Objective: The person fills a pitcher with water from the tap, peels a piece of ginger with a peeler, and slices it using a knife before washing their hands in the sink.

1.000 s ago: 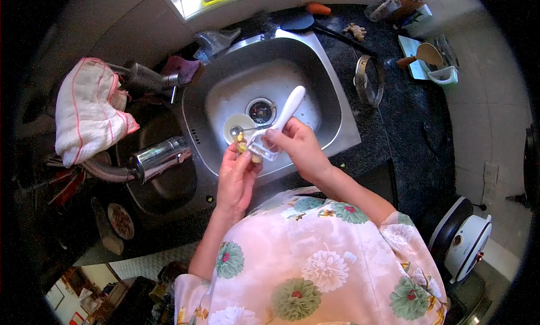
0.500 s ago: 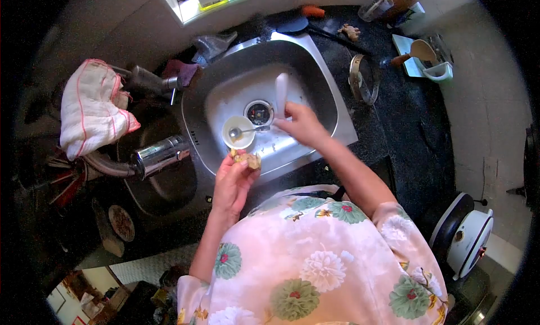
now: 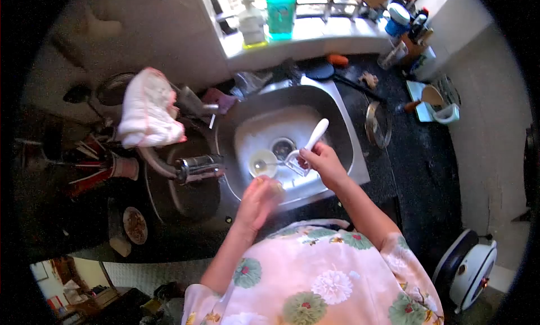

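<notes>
My right hand (image 3: 324,160) is closed around a white peeler (image 3: 318,131), its handle slanting up and its wide head (image 3: 296,163) pointing down over the sink. My left hand (image 3: 260,200), smeared by motion, grips a yellowish piece of ginger (image 3: 275,186) near the sink's front edge; most of it is hidden by the fingers and blur. Beyond that hand, a small white bowl (image 3: 270,171) sits in the metal sink (image 3: 332,102), beside the drain (image 3: 283,148). A spoon (image 3: 261,164) rests in the bowl, its handle reaching right, toward the peeler.
A faucet (image 3: 197,168) arches over a second basin at left, with a white cloth (image 3: 147,114) draped on it. Behind the sink lie a carrot (image 3: 338,60), more ginger (image 3: 368,79) and a black-handled pan or utensil (image 3: 360,88). A round lid (image 3: 378,125) stands at right.
The view has tilted up, showing more of the window sill. The peeler has turned, so its head now shows below my right hand. My left hand has rotated, hiding more of the ginger.
</notes>
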`<state>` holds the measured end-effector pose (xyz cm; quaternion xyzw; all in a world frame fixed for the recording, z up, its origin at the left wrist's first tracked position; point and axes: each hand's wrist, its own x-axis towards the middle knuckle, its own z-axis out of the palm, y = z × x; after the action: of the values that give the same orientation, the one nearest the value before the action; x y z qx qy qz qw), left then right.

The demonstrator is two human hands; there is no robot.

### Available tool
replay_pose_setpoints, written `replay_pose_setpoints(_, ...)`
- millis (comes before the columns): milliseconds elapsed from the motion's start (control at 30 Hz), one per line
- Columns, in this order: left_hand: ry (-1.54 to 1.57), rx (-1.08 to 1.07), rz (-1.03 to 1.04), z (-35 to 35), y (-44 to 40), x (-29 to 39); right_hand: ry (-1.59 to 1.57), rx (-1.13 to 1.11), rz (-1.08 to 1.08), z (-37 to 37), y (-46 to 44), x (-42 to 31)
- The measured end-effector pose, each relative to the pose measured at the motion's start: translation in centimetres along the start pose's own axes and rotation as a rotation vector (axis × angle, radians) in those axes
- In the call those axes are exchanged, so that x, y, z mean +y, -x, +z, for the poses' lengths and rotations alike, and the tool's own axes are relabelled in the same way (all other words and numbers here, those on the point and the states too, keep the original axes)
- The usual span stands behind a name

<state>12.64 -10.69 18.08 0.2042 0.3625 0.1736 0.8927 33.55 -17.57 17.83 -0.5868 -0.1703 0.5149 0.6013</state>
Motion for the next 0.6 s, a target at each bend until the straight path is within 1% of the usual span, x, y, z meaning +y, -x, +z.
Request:
replay_pose_setpoints(100,-0.107,0.031,0.055,-0.6,-1.1,0.2,0.011,-0.072,-0.062,1.0,-0.6,-1.4)
replay_pose_setpoints(200,-0.057,0.093,0.121,-2.2,-2.2,0.0,0.127,-0.114,-0.085,1.7,-1.3,-2.2)
replay_pose_setpoints(300,0.132,0.227,0.216,-5.8,-4.3,0.2,0.165,-0.137,-0.074,2.2,-1.7,-1.4)
replay_pose_setpoints(333,0.219,0.237,0.249,-5.8,-3.9,1.6,0.162,-0.133,-0.046,2.6,-1.4,-1.5)
replay_pose_setpoints(367,0.314,0.312,0.349,-7.9,-5.2,1.7,0.169,-0.142,-0.021,2.7,-1.5,-1.1)
replay_pose_setpoints(400,0.301,0.227,0.353,-10.6,-5.6,2.9,0.174,-0.145,0.005,2.6,-1.6,-0.4)
replay_pose_setpoints(433,0.287,0.142,0.349,-10.4,-5.0,4.6,0.178,-0.142,0.035,2.3,-1.7,0.4)
replay_pose_setpoints(467,0.243,0.255,0.418,-9.8,-4.1,5.0,0.191,-0.115,0.047,2.3,-2.0,1.4)
replay_pose_setpoints(500,0.196,0.364,0.487,-7.2,-2.2,6.2,0.227,-0.115,0.039,2.4,-2.2,1.9)
replay_pose_setpoints(533,0.018,0.263,0.554,-8.1,-2.0,6.3,0.202,-0.106,0.062,2.5,-2.4,2.3)
replay_pose_setpoints(600,-0.105,0.285,0.569,-7.5,-1.9,7.1,0.167,-0.095,0.118,3.1,-2.5,2.8)
